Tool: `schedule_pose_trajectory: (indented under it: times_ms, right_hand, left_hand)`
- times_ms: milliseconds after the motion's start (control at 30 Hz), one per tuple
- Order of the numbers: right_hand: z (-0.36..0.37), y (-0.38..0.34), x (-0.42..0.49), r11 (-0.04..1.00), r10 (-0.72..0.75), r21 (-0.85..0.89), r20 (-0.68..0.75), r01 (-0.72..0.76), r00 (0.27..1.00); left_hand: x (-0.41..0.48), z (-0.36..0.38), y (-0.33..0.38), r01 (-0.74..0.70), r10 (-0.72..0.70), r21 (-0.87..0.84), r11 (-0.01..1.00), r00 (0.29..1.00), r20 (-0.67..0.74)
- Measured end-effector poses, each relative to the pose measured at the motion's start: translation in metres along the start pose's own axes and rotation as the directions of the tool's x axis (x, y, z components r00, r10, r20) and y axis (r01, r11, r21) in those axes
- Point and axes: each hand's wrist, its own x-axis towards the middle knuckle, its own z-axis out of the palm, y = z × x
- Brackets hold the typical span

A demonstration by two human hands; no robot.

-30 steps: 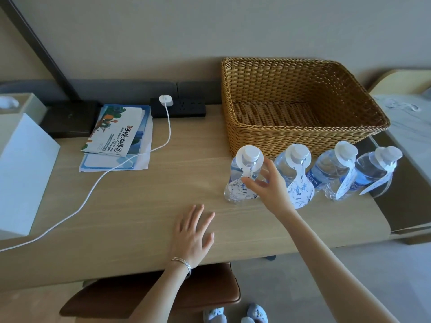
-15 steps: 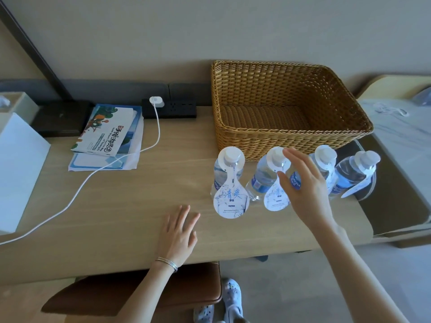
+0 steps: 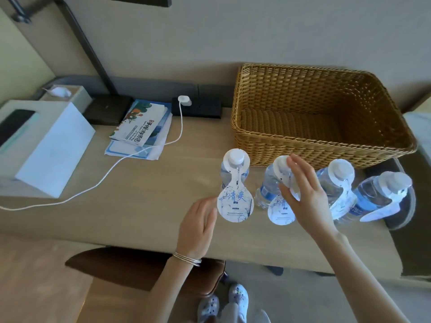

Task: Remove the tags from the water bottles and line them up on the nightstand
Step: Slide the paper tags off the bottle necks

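On the wooden worktop (image 3: pixel 140 206), as the head view is showing it, four water bottles are standing in a row in front of a wicker basket (image 3: pixel 303 150).

1. The left hand (image 3: pixel 198 224) is hovering above the worktop with the palm turned toward the row. Its fingers are lying nearly straight and relaxed, gripping nothing. The fingertips are reaching the left edge of the first tag (image 3: pixel 235 203); motion blur is preventing any reading of contact. Thin bracelets (image 3: pixel 186 261) are circling the wrist.
2. The first bottle (image 3: pixel 234 173) is standing upright at the left end of the row, with the first tag hanging from its neck.
3. The right hand (image 3: pixel 307 197) is reaching in from the lower right, forearm angled across the worktop edge. It is gripping the second bottle (image 3: pixel 268 185): the thumb is pressing on the near shoulder and the fingers are arching over the cap. The second tag (image 3: pixel 279 213) is hanging below the thumb.
4. The third bottle (image 3: pixel 333 183) and the fourth bottle (image 3: pixel 377 197) are standing to the right of the right hand, each wearing a white tag.

At the left, a booklet (image 3: pixel 142 127) is lying near a white cable (image 3: pixel 116 164) and a white box (image 3: pixel 46 145).
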Motion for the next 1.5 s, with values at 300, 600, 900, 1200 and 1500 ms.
schedule_pose_trajectory:
  times_ms: [300,600,900,1200,1500]
  right_hand:
    - [0.002,0.009,-0.003,0.997,-0.065,0.047,0.005,0.064,0.998]
    - [0.001,0.015,-0.002,0.99,-0.102,0.097,0.011,0.101,0.995]
    - [0.001,0.018,0.0,0.987,-0.125,0.101,0.011,0.123,0.992]
    - [0.006,0.013,-0.002,0.994,-0.08,0.072,0.006,0.08,0.997]
    - [0.007,0.001,-0.005,1.0,-0.008,0.021,-0.003,0.008,1.0]
  left_hand:
    - [0.01,0.007,0.06,0.274,-0.345,-0.405,0.872,0.932,-0.113]
    - [0.019,0.004,0.075,0.264,-0.377,-0.401,0.877,0.896,-0.236]
    - [0.025,-0.011,0.085,0.261,-0.431,-0.588,0.766,0.886,-0.169]
    - [-0.018,0.012,-0.003,0.57,-0.565,-0.162,0.805,0.821,0.081]
    - [-0.012,0.031,-0.051,0.547,-0.577,0.305,0.78,0.816,0.011]
